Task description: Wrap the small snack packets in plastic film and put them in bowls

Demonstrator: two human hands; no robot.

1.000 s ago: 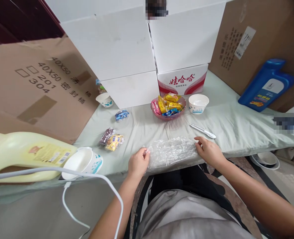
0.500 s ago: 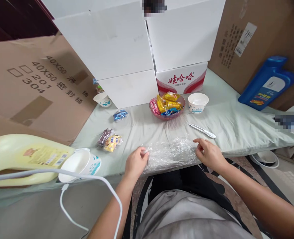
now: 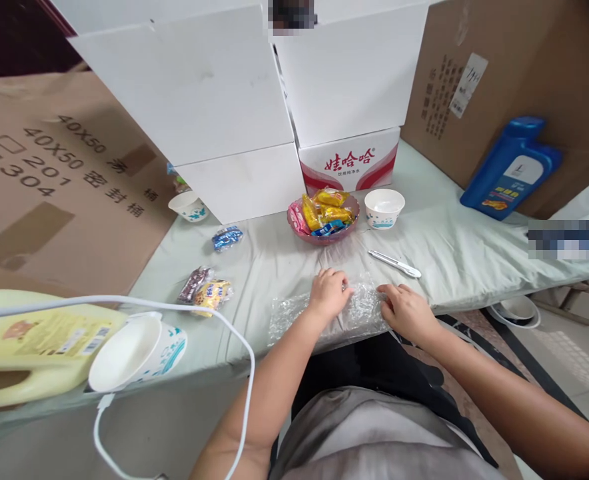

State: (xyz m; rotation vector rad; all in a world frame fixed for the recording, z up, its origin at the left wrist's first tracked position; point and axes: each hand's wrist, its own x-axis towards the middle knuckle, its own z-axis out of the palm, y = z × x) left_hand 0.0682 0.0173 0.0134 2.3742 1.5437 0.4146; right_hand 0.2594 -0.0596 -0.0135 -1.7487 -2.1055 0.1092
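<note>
A crumpled clear plastic bag (image 3: pixel 362 312) lies flat along the near edge of the cloth-covered table (image 3: pixel 454 257), directly in front of the person. The left hand (image 3: pixel 329 293) is over its middle, fingers curled and thumb close to the forefinger; whether they pinch the plastic, I cannot tell. The right hand (image 3: pixel 407 311) is at the bag's right end, fingers bent; whether it grips the edge or only touches it is also unclear.

Just beyond the right hand lies a white cutter (image 3: pixel 394 264). Past the bag stands a pink bowl (image 3: pixel 319 237) of wrapped snacks (image 3: pixel 327 212), with a white paper bowl (image 3: pixel 384 218) just beside it on the right. To the left are a yellow packet (image 3: pixel 212 295) touching a dark one (image 3: pixel 193 285), and a blue packet (image 3: pixel 227 238) farther back. A yellow jug (image 3: pixel 39 350) lies at the far left, and a blue bottle (image 3: pixel 512 172) leans against a cardboard box (image 3: pixel 479 127) on the right.
</note>
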